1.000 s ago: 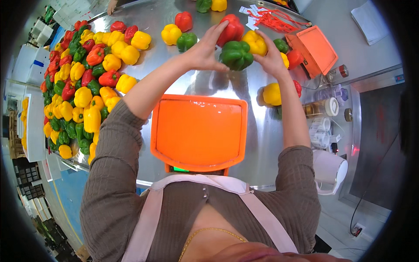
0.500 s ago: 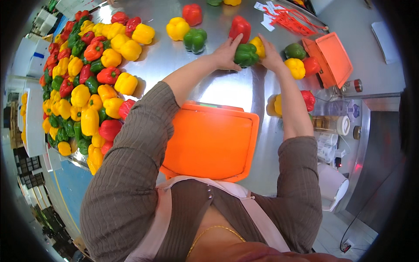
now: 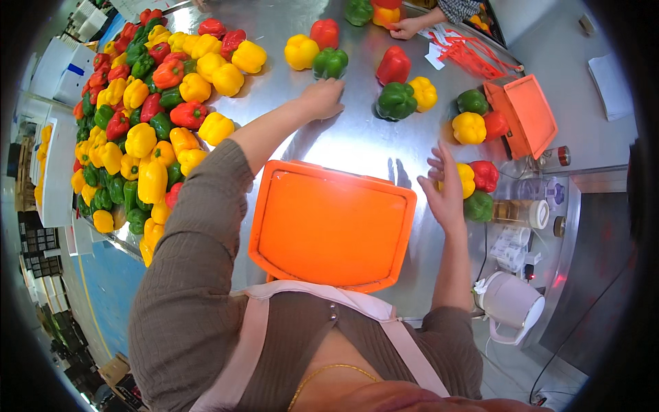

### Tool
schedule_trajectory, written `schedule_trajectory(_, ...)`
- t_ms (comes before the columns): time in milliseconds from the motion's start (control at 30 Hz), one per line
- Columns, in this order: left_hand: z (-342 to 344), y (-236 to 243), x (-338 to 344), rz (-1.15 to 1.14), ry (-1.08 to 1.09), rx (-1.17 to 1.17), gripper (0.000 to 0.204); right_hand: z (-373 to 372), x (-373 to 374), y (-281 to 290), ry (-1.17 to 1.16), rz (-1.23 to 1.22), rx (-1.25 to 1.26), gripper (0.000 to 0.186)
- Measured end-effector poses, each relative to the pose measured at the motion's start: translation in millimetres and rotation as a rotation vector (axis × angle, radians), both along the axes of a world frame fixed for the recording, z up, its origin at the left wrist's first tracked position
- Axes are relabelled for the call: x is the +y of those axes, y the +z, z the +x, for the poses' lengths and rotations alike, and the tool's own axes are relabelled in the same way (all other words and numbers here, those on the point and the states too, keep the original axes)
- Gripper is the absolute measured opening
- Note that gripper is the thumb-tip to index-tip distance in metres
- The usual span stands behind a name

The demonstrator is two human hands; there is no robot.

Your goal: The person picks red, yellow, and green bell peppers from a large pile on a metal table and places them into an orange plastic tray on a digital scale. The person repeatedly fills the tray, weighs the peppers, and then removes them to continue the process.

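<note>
My left hand (image 3: 322, 100) is just on the near side of a green bell pepper (image 3: 330, 63), its fingers apart and nothing held. Beside that pepper stand a yellow one (image 3: 301, 52) and a red one (image 3: 325, 33). To the right, a red pepper (image 3: 393, 65), a green pepper (image 3: 396, 101) and a yellow pepper (image 3: 423, 93) form another group. With fingers spread, my right hand (image 3: 443, 182) is empty beside a yellow pepper (image 3: 465, 179), partly hidden behind it. A red pepper (image 3: 485, 176) and a green pepper (image 3: 478, 206) adjoin that yellow one.
An orange crate (image 3: 329, 226) stands upside down before me. Mixed peppers (image 3: 141, 140) are heaped at left. Another person's hand (image 3: 407, 27) is at the far edge, near red straps (image 3: 473, 53). An orange basket (image 3: 525, 115), jars and a kettle (image 3: 509, 302) line the right.
Both my hands have let go of the green and yellow peppers. My left hand moved left, my right hand came nearer. Another person's hand has appeared at the far edge.
</note>
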State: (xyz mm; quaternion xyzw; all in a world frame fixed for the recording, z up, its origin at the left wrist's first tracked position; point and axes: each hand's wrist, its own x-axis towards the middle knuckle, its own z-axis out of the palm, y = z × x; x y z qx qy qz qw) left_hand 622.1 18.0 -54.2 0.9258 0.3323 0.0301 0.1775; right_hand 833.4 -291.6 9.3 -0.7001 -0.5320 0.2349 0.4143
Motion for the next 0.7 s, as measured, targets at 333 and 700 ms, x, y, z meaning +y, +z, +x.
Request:
schedule_trajectory(333,57.3,2.4,19.4,-0.037,0.196,0.074,0.055,-7.9,-96.5,10.1,-0.243,0.009,0.058,0.068)
schedule_trajectory(700,-137.0,86.8,-37.6,-0.325,-0.028,-0.402,0.071,-25.8,-167.9,23.6,-0.319,0.080,0.149,0.055)
